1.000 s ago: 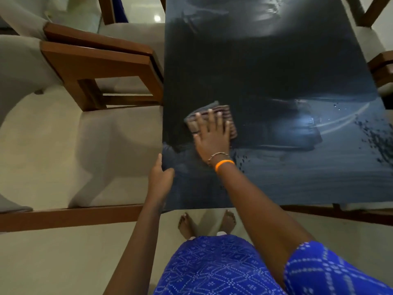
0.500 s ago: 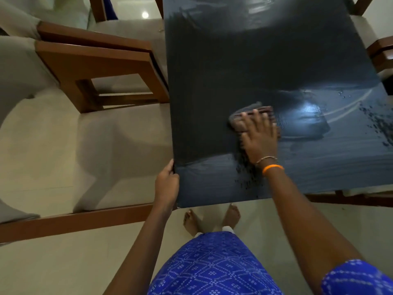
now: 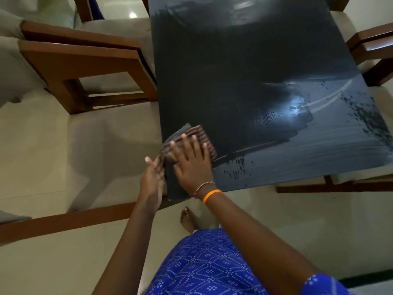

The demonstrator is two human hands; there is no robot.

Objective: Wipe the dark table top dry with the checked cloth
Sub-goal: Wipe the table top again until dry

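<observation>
**Inspector:** Pale tiled floor (image 3: 42, 167) all round, wooden chairs (image 3: 85, 67) out to the left of the hands. What do I log for the hands?

**Operator:** From my remote seat, left to right: the left hand (image 3: 152, 182) stands edge-on against the table's left edge, fingers straight, gripping nothing, cupped just below the cloth. Touching it on its right, the right hand (image 3: 192, 161) lies flat with fingers spread, pressing the checked cloth (image 3: 191, 135) down. The cloth sits folded under and just beyond those fingers, at the left rim of the dark table top (image 3: 244, 71).

**Inspector:** Which step is this?

**Operator:** I judge it the end of a stroke at the left edge, with the left hand placed to catch water pushed off.

**Inspector:** And what remains?

**Operator:** Right of the right hand, a wet sheen and droplets (image 3: 361, 111) cover the near strip. The next move calls for a firm, flat pass rightward along that strip, overlapping the dry band beyond the fingers.
</observation>
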